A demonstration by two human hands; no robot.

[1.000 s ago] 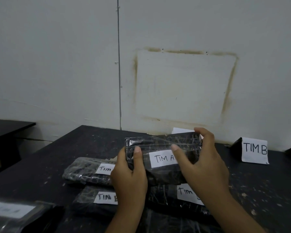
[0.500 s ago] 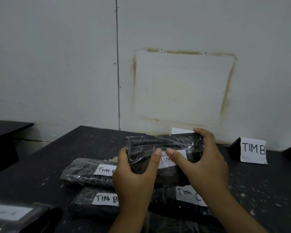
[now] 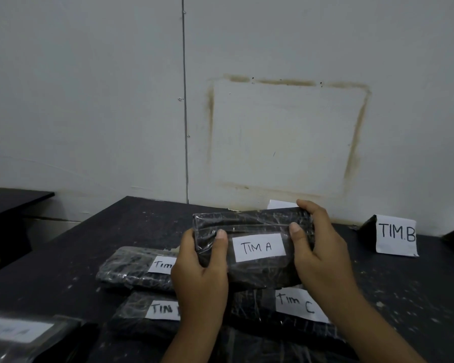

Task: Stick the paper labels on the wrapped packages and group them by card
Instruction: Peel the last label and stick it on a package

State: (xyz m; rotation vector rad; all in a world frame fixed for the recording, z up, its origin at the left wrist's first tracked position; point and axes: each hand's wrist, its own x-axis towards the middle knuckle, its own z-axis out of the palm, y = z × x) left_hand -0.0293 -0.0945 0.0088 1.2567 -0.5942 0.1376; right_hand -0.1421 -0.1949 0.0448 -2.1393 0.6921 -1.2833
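- The package [image 3: 249, 225], black under clear film, is held up off the table at the lower centre of the frame, with its long side level and its face toward the person.
- A white label [image 3: 258, 247] reading "TIM A" lies flat on the middle of that face.
- The left hand [image 3: 202, 273] grips the package's left end, thumb on the front and fingers curled behind.
- The right hand [image 3: 323, 250] grips the right end, thumb on the front just right of the label and fingers over the top corner.
- Below it, the TIM C package [image 3: 252, 307] lies on the table between the two wrists.
- To the left lies the left package [image 3: 131, 271], its label partly hidden by the left hand.
- The near package [image 3: 134, 309] lies in front of that one, its label showing "TIN".
- A blurred package [image 3: 24, 334] fills the bottom left corner, and I cannot read its label.
- The TIM B card [image 3: 396, 235] stands at right, near the wall [image 3: 89, 100].
- A white card [image 3: 281, 204] peeps over the held package's top edge.
- The table [image 3: 110, 231] is dark and scuffed.
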